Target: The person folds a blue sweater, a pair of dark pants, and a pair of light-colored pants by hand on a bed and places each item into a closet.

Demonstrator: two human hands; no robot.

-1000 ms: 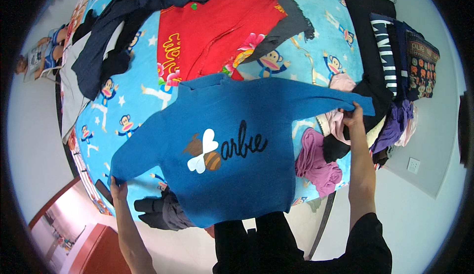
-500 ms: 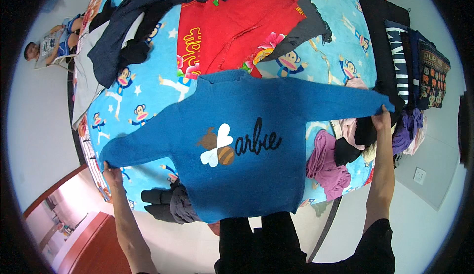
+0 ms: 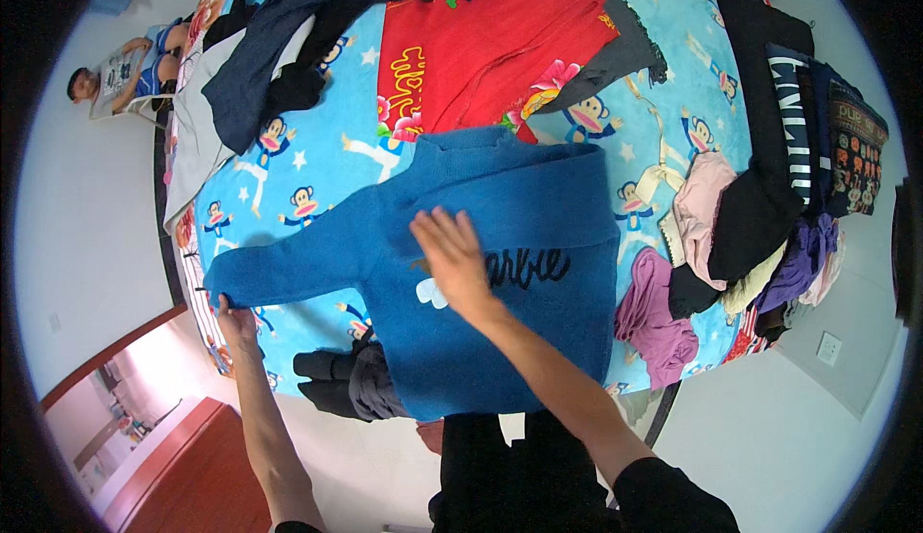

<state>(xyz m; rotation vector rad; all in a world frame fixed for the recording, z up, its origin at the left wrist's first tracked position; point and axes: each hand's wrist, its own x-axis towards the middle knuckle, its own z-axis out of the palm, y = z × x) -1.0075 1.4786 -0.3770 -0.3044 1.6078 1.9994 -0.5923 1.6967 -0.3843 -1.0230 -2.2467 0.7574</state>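
A blue knit sweater (image 3: 490,360) lies spread on the bed, its front print of a bee and dark lettering facing up. Its right-hand sleeve (image 3: 538,197) is folded across the chest and covers part of the print. My right hand (image 3: 452,259), open with fingers stretched, is over the chest by the end of that folded sleeve; whether it presses on the cloth I cannot tell. At the left, my left hand (image 3: 236,325) pinches the cuff of the other sleeve (image 3: 279,272), which stretches out flat.
The bed has a light-blue monkey-patterned blanket (image 3: 317,163). Around the sweater lie a red floral cloth (image 3: 471,62), dark garments (image 3: 250,81), dark folded clothing (image 3: 346,379), and a mixed pile with a pink-purple garment (image 3: 659,312). Folded clothes (image 3: 856,139) stand far right. A person (image 3: 125,67) sits at left.
My right hand has brought its sleeve inward over the sweater's chest and let go of the cuff. My left hand still holds the other cuff. The whole view has shifted slightly.
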